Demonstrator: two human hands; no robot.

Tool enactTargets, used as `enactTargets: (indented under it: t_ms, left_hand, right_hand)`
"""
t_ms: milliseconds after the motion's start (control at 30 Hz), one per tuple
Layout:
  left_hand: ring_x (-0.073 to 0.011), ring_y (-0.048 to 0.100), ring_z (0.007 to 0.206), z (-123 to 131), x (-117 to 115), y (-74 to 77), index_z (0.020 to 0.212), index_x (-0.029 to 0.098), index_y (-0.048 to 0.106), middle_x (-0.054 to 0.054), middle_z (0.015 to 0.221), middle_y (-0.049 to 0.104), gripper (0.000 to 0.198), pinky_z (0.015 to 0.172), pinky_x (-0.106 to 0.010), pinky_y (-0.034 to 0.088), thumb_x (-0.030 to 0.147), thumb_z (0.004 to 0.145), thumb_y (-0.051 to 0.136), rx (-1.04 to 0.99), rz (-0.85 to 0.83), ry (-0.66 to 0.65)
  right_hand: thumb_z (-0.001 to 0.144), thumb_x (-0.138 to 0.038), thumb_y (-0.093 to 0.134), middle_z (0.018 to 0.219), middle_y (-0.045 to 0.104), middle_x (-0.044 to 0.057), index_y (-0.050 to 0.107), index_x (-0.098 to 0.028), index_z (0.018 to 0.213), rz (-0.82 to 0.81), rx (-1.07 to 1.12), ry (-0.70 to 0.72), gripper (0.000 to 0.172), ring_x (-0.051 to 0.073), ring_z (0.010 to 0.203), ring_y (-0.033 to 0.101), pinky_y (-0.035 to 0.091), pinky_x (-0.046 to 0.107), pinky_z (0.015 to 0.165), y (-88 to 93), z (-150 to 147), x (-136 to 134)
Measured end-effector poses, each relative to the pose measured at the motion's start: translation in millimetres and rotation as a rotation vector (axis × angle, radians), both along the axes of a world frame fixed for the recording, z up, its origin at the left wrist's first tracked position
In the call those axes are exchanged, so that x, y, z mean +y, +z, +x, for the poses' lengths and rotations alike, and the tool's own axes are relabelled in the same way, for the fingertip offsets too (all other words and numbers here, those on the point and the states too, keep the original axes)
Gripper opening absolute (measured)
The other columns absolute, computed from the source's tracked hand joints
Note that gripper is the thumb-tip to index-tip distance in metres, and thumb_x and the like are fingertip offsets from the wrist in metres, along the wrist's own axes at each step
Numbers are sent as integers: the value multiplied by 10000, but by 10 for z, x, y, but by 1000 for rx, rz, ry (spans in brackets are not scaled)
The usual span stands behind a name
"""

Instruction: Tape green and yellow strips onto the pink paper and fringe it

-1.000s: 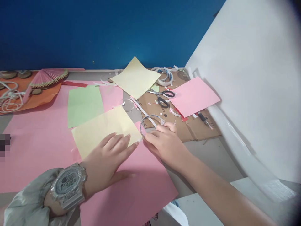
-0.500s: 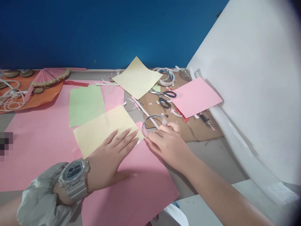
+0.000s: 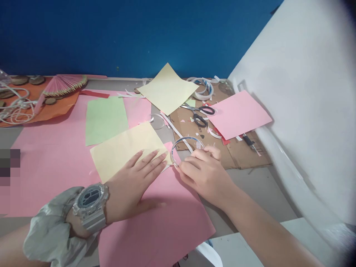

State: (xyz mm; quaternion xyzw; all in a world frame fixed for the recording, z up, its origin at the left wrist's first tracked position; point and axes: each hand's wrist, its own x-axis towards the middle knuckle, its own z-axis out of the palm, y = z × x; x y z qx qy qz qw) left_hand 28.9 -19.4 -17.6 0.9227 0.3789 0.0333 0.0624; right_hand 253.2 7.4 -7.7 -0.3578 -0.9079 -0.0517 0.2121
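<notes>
Closest to me, pink paper [image 3: 155,226] covers the front edge of the grey desk [image 3: 250,193]; can't tell if it's one sheet or two, the left arm's in the way. Left hand [image 3: 139,181] is flat and open, four fingers on a pale yellow paper rectangle [image 3: 125,148], thumb out over the pink. It's wearing one clear plastic watch [image 3: 91,196] and one grey fabric scrunchie [image 3: 51,228]. The yellow rectangle's pretty smooth, lying at an angle, its right corner by the left fingertips.

Right hand [image 3: 205,168] has its fingers curled, pinching the near side of a thin ring of tape [image 3: 172,151], just beside that corner. Ring's skinny, blue and white inside, tipped up on edge.

Past that: one clear ring [image 3: 158,121] lying flat, one pale green sheet [image 3: 107,120], and a brown cardboard piece [image 3: 233,157] toward the right edge. On or over the cardboard: one pen with a black grip [image 3: 249,141], one black-handled scissors [image 3: 200,113], one pink square [image 3: 240,115].

Far edge: a second yellow sheet, diamond-wise [image 3: 168,89], what looks like two overlapping tape rolls [image 3: 204,95], and in the far left corner one pleated pink fan [image 3: 65,86] on orange paper [image 3: 62,107].
</notes>
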Motion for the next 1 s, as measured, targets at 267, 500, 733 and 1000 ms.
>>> enactTargets:
  t_ms: [267, 500, 733, 1000]
  left_hand:
    - [-271, 203, 1392, 12, 2, 2, 1422, 110, 300, -94, 1509, 265, 786, 1134, -453, 90, 634, 840, 368, -1, 15, -2]
    - [-263, 182, 1400, 10, -1, -4, 1415, 109, 314, -83, 1515, 245, 783, 1139, -446, 63, 635, 838, 371, 12, 6, -2]
    - [-275, 197, 1395, 1, -2, -19, 1430, 120, 281, -99, 1509, 266, 784, 1139, -459, 72, 623, 837, 384, -12, -9, 2]
    - [-263, 182, 1401, 6, 2, -5, 1423, 108, 294, -79, 1520, 232, 784, 1141, -448, 65, 621, 838, 391, 5, -13, 1]
  right_hand:
    - [834, -96, 531, 539, 519, -58, 479, -183, 631, -4, -16, 72, 228, 112, 634, 432, 283, 334, 778, 9, 34, -1]
    - [799, -66, 534, 547, 484, -54, 487, -184, 625, 0, -77, 112, 215, 116, 627, 384, 282, 334, 766, 15, 58, -8]
    - [805, -53, 504, 559, 491, -46, 517, -189, 644, -13, -107, 132, 211, 122, 633, 409, 275, 341, 778, 10, 87, 2]
    - [815, -46, 494, 568, 500, -43, 503, -191, 635, 6, -102, 159, 231, 115, 624, 382, 276, 328, 773, 35, 83, 9]
